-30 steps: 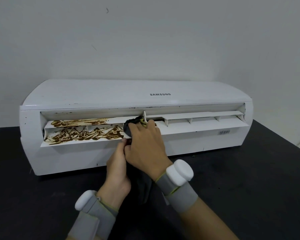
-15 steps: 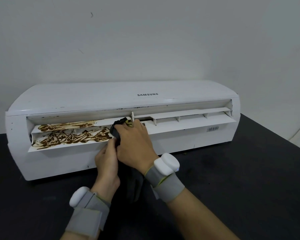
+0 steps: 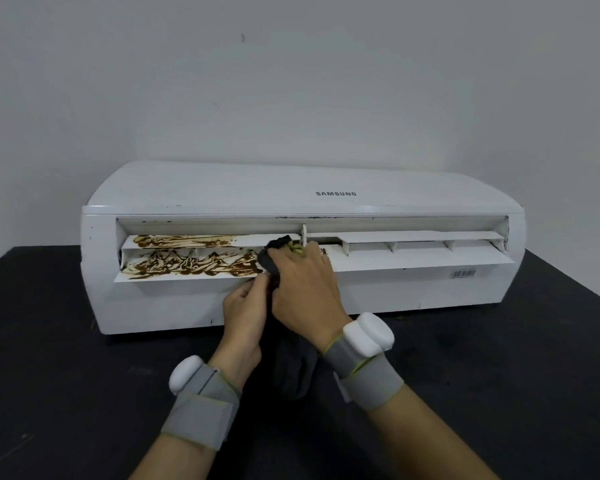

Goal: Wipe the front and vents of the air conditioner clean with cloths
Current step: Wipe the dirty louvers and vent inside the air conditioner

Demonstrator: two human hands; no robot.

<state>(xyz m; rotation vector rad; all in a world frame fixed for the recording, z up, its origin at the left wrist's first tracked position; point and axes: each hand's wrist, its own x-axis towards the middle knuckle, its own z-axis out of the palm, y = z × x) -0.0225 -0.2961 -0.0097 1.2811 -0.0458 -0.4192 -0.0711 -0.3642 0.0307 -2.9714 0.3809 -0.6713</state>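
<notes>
At the far edge of the black desk (image 3: 499, 393), against the wall: white Samsung air conditioner (image 3: 291, 192), front toward the camera, vent flaps (image 3: 413, 261) open. Along the left half of the flaps, thick brown smears (image 3: 194, 266); right half clean. Grips a bunched dark grey cloth (image 3: 274, 258) in the right hand (image 3: 305, 292), fingers curled over it, and presses it onto the flaps at mid-width, right at the end of the smears. Rest of the cloth hanging below the wrist toward the desk. Holds the left hand (image 3: 245, 310) just beside, fingers curled at the lower flap's front edge; cannot tell whether pinching flap or cloth. Grey wristbands (image 3: 371, 379) with white pods on both wrists.
</notes>
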